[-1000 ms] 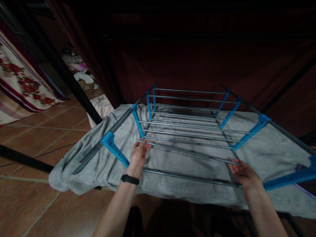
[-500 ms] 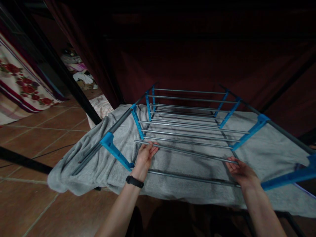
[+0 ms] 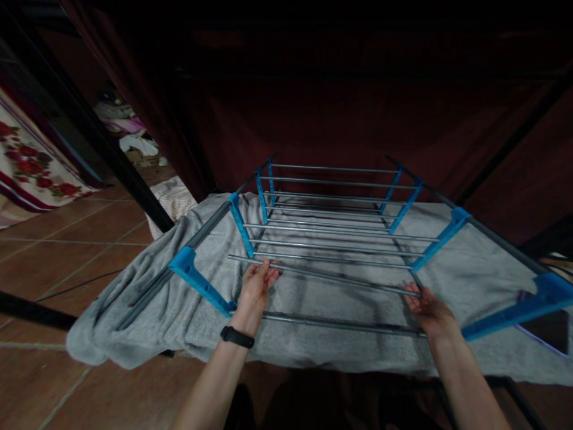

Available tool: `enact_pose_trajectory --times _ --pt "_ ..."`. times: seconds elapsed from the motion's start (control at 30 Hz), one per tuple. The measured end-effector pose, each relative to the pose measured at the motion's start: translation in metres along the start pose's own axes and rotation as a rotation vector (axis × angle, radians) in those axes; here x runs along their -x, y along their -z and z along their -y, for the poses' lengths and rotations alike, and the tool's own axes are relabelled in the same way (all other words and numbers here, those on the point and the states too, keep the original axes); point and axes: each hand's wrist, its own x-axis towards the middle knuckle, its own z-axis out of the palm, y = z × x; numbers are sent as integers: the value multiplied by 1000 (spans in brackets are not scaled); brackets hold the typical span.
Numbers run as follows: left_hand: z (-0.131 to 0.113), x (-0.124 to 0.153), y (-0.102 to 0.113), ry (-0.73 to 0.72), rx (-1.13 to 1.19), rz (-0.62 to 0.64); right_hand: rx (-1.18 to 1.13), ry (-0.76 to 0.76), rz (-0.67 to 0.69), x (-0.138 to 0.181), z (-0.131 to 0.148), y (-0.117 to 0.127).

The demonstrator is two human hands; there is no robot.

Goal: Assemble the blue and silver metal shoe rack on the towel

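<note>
Between my two hands runs a loose thin grey metal rod (image 3: 331,276), its left end sticking out past my fingers. My left hand (image 3: 256,288), with a black wristband above it, pinches the rod near its left end. The right end lies in the fingers of my right hand (image 3: 427,307). Below and beyond is a rack frame of dark poles, blue plastic brackets (image 3: 203,283) and several metal crossbars (image 3: 344,245), lying on its side. The front crossbar (image 3: 331,322) spans beneath the held rod. A large blue bracket (image 3: 514,310) is right of my right hand.
A grey blanket (image 3: 152,286) covers the low surface under the rack. At the right lies a flat dark device with a purple edge (image 3: 548,328). Dark posts (image 3: 120,164) and a maroon curtain (image 3: 313,119) stand around. Tiled floor (image 3: 67,263) shows at left.
The view has shifted slightly to the right, so the rack appears further left and the device at right shows more. Both hands still hold the rod, which sits much as before.
</note>
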Motion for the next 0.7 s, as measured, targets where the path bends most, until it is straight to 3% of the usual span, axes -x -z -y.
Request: enact_pose_trajectory --times 0.37,0.7 --pt "0 13 -9 -72 -38 168 -9 -72 -37 -12 5 12" --pt "-14 42 -32 -157 -111 291 34 -19 -32 -4 -6 10"
